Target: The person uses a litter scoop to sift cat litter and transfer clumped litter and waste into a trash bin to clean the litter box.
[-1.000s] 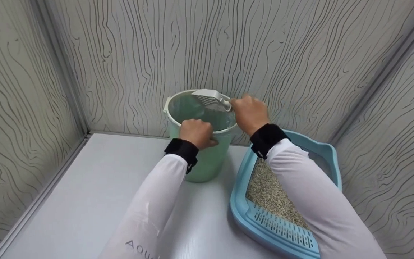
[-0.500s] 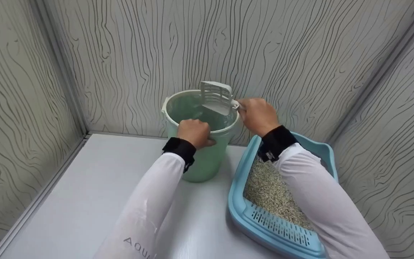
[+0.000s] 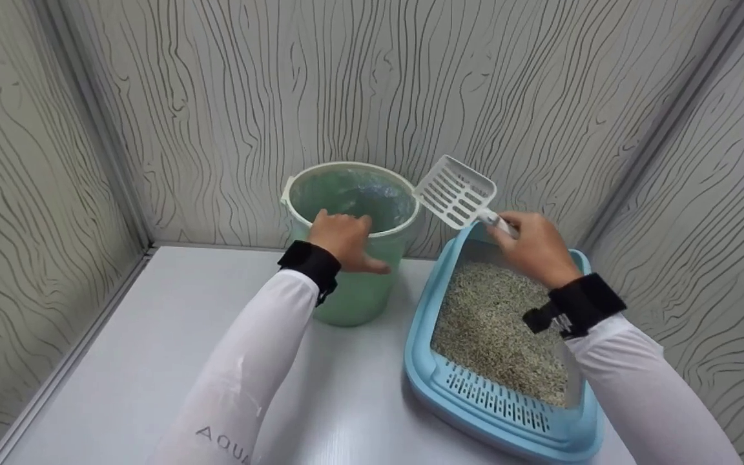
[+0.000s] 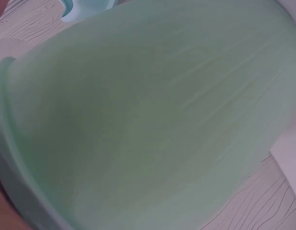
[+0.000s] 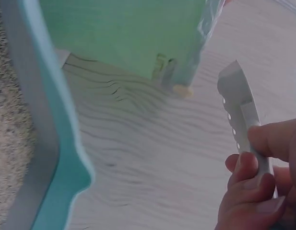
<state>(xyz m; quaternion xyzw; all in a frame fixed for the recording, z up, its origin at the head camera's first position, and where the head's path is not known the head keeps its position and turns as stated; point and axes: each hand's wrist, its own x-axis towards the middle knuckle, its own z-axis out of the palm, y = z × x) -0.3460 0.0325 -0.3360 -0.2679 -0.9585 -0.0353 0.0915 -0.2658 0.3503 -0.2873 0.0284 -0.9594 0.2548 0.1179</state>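
Observation:
My left hand (image 3: 343,241) holds the near rim of a green trash bin (image 3: 354,294), its fingers bent over the edge and out of sight inside. The thumb points outward to the right, along the bin's outer side. In my right hand (image 3: 535,250) is the handle of a white slotted litter scoop (image 3: 454,192), pinched between thumb and fingers. The scoop head is tilted up between the bin and the blue litter box (image 3: 418,342), and nothing shows on its slots. Seen from the right wrist, the scoop (image 5: 236,103) appears edge-on.
Sand-coloured litter (image 3: 495,323) fills the litter box, which has a perforated front ledge (image 3: 495,395). A clear liner (image 3: 388,197) lines the bin. Both stand on a white table (image 3: 185,336), against a wood-patterned wall (image 3: 236,116) at the back.
My right hand has swung the scoop from above the bin's opening to the right, over the litter box's back corner, turning it slots-up. My left hand stays at the rim, its thumb spread further.

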